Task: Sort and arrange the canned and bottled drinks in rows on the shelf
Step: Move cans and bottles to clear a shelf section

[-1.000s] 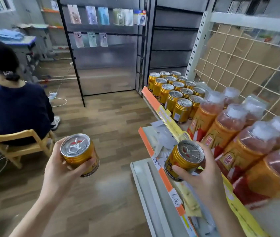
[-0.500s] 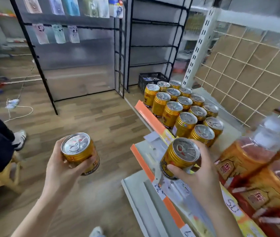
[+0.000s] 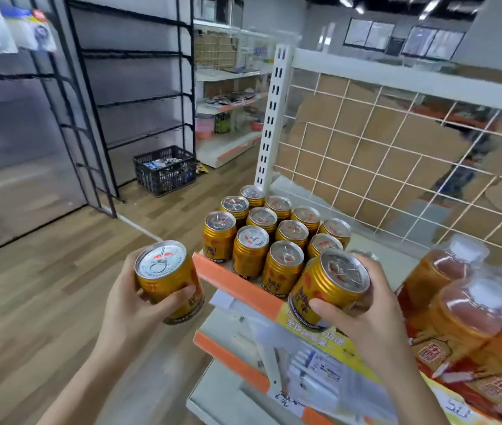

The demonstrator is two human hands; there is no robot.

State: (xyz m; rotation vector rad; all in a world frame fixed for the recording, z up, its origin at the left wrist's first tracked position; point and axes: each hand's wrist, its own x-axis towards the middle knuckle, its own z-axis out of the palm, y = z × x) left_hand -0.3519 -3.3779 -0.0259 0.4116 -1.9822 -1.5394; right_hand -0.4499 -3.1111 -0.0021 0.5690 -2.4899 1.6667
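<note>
My left hand [image 3: 131, 305] grips a gold can [image 3: 166, 277] upright over the wooden floor, left of the shelf. My right hand [image 3: 363, 320] holds a second gold can [image 3: 326, 289], tilted, over the shelf's orange front edge [image 3: 237, 283]. It sits right next to the nearest cans of the block. Several gold cans [image 3: 274, 234] stand in rows at the left end of the shelf. To the right, orange-labelled bottles [image 3: 470, 308] with white caps stand packed together.
A white slotted upright [image 3: 271, 118] and a wire grid back panel [image 3: 396, 154] bound the shelf. A lower shelf [image 3: 225, 391] juts out below. A black crate [image 3: 165, 170] sits on the floor by black racks [image 3: 133, 87].
The view has swung right and closer to the shelf; the seated person is out of sight. My right hand has carried its can up against the front of the can rows. My left hand still holds its can.
</note>
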